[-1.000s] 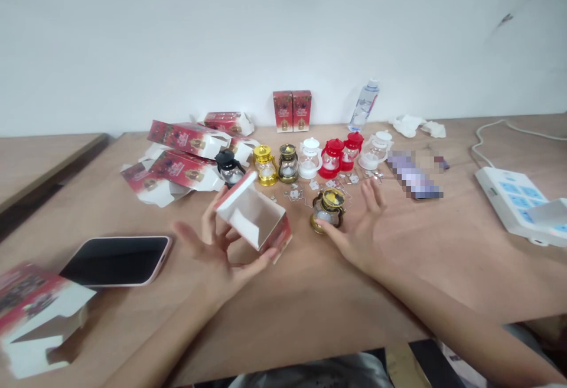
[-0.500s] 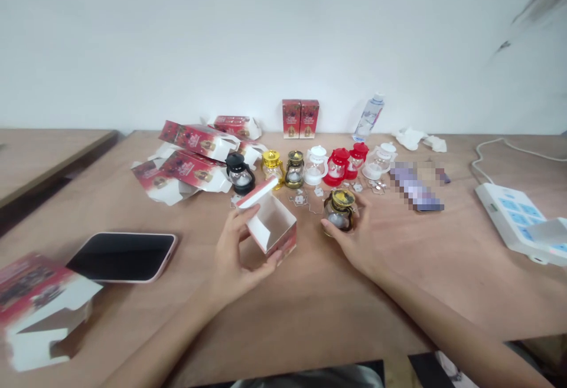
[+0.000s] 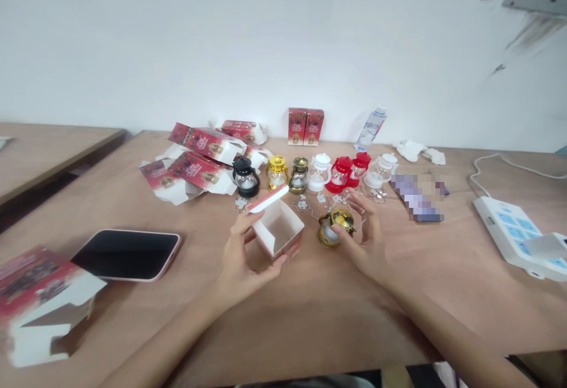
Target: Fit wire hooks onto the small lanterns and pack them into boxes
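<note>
My left hand (image 3: 243,261) holds a small open red-and-white carton (image 3: 278,227) just above the table, its mouth turned up and toward me. To its right, my right hand (image 3: 371,237) grips a small gold toy lantern (image 3: 334,227), tilted over on the table. Behind them stands a row of little lanterns: black (image 3: 245,177), gold (image 3: 276,172), bronze (image 3: 299,175), white (image 3: 319,172), two red (image 3: 341,173) and one clear (image 3: 376,170).
Several empty red cartons (image 3: 195,160) lie at the back left, and another (image 3: 42,302) at the near left. A pink-cased phone (image 3: 126,247) lies face up. Two upright boxes (image 3: 305,126), a water bottle (image 3: 371,127), a white power strip (image 3: 516,228), tissues (image 3: 414,150).
My right hand went from open beside the gold lantern to closed on it and tipped it. My left hand moved the carton slightly forward; the view rose.
</note>
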A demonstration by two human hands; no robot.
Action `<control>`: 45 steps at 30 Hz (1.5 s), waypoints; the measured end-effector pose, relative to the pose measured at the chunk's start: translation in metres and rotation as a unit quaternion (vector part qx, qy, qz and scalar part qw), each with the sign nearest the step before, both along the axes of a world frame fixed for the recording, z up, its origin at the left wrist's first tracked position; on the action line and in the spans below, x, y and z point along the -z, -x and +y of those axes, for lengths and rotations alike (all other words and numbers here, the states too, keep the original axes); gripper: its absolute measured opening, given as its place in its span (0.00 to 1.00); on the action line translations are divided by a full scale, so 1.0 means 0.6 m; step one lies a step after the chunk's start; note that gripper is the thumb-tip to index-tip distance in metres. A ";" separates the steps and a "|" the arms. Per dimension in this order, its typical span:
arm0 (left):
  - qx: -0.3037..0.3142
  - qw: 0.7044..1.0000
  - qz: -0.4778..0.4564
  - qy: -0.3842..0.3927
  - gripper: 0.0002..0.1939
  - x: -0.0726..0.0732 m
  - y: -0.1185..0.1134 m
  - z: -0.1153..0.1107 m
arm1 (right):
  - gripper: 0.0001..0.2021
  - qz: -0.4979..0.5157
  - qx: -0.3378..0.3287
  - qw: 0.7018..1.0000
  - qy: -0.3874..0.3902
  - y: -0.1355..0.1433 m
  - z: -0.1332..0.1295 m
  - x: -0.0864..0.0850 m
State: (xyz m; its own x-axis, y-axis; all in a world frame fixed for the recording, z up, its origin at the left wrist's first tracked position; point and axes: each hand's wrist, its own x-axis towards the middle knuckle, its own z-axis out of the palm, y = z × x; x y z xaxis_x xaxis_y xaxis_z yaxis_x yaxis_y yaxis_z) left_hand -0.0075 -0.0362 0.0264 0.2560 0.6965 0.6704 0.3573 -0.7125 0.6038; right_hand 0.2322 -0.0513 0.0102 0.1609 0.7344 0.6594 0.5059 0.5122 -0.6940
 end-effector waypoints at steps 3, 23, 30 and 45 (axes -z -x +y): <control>-0.004 1.000 0.007 0.004 0.36 0.001 0.002 0.002 | 0.31 -0.044 -0.021 0.999 -0.005 0.005 -0.010 -0.011; 0.005 1.000 0.009 0.011 0.36 0.001 0.001 0.005 | 0.13 0.119 0.089 0.986 0.080 -0.002 0.039 -0.044; 0.024 1.000 0.007 0.005 0.37 -0.006 -0.001 0.004 | 0.10 0.056 0.132 0.990 0.005 -0.003 0.045 -0.021; -0.025 0.999 -0.030 -0.005 0.35 -0.006 -0.013 0.000 | 0.11 -0.232 -0.033 0.953 -0.194 -0.071 0.026 0.030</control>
State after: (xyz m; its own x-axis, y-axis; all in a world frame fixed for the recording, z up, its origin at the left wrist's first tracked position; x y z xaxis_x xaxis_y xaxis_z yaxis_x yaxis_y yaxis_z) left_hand 0.0003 -0.0362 0.0300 0.1798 0.7006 0.6905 0.3568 -0.7006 0.6179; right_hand 0.2747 -0.0354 -0.0076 -0.2517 0.4201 0.8719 0.6704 0.7255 -0.1560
